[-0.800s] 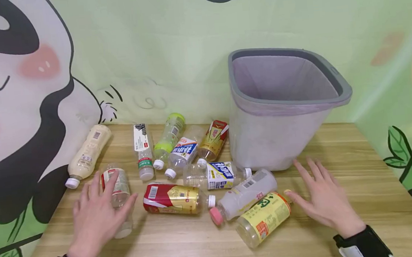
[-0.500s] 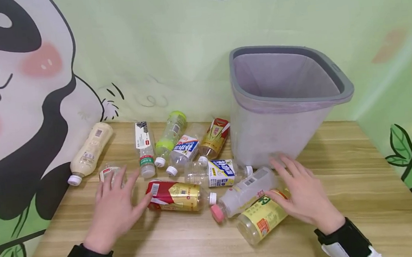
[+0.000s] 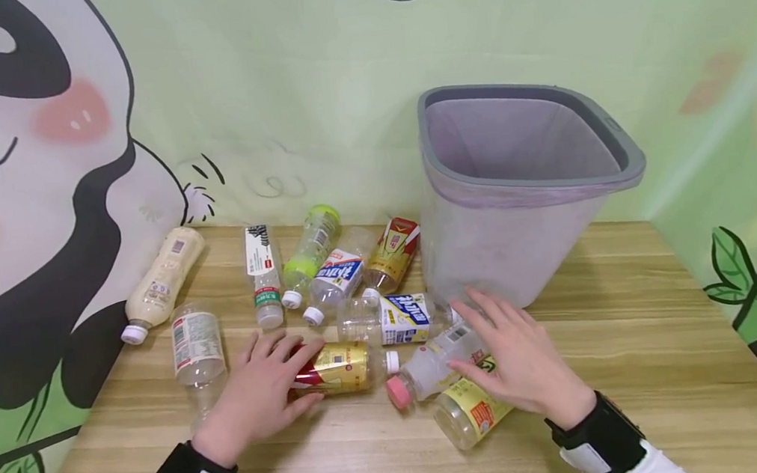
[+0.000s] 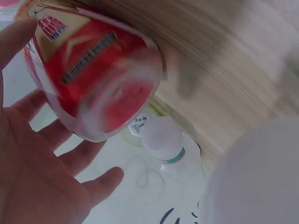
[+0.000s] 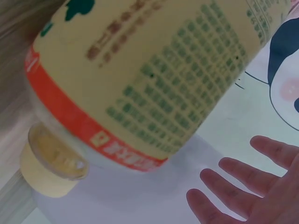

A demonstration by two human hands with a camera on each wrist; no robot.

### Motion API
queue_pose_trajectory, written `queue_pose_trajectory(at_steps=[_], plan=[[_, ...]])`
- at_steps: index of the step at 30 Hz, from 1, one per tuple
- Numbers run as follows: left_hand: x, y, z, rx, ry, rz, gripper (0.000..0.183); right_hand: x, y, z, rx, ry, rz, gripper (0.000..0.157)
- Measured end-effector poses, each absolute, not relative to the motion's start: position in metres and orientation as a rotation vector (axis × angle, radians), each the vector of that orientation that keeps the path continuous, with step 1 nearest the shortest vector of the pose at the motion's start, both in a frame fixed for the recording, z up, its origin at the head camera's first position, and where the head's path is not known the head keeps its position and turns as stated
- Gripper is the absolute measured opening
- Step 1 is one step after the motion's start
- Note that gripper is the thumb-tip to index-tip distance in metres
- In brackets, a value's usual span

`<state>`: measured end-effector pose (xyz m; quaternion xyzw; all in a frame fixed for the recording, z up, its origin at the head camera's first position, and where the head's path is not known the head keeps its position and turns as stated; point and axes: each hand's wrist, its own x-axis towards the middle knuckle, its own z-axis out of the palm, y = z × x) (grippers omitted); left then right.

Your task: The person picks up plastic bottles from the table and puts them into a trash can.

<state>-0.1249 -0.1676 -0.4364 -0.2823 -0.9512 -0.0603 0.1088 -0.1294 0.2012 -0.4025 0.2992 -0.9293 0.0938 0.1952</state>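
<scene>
Red-gold bottle [image 4: 93, 70] shows a blurred, seemingly red base [image 4: 126, 105]

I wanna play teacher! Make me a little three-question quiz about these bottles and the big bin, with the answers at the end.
1. True or false: the bin stands upright on the table.
2. Which bottle are the left hand's fingers over? A: the cream bottle; B: the front red-and-gold bottle; C: the lime-green bottle.
3. What colour is the cap of the cloudy bottle beside the yellow-labelled bottle?

Key: 1. True. 2. B. 3. Pink.
</scene>
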Motion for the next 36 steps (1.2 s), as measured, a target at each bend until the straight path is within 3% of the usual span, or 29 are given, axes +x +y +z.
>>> queue_pose_trajectory(at_steps=[19, 29, 36], plan=[[-0.100, -0.165, -0.424, -0.874, -2.860, -0.459, 0.069, -0.127, 0.195, -0.405, 0.807, -2.661, 0.550, 0.066], [-0.102, -0.143, -0.404, -0.731, -2.776, -0.901, 0.065, -0.130, 0.181, -0.395, 0.818, -2.535, 1.074, 0.053], [-0.111, -0.108, -0.396, -0.687, -2.637, -1.374, 0.064, -0.121, 0.155, -0.375, 0.886, -2.424, 1.484, 0.059]])
